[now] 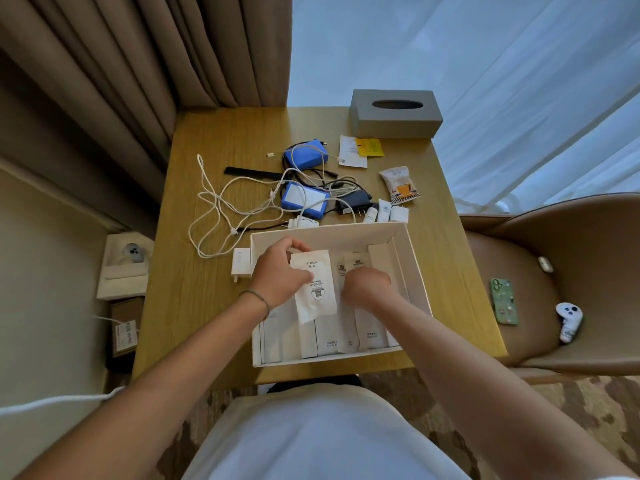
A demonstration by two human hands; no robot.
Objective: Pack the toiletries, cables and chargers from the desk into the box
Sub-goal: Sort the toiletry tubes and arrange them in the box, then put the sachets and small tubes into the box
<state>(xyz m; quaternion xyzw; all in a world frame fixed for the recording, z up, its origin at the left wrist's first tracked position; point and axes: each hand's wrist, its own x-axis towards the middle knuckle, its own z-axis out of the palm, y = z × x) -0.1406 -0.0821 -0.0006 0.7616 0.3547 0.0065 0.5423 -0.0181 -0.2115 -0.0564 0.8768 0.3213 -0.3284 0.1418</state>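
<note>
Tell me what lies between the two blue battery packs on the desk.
In the head view, loops of white cable and black cable cross between the far pack and the near pack.

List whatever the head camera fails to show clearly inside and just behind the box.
- Right hand fingers: curled under, the hand's back hides what they touch.
- White sachet print: too small to read.
- Small tubes: bases hidden behind the box wall.
- Box floor: covered by packets and both hands.

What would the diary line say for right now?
left hand: holds white packet | right hand: inside box | cables: on desk
</note>
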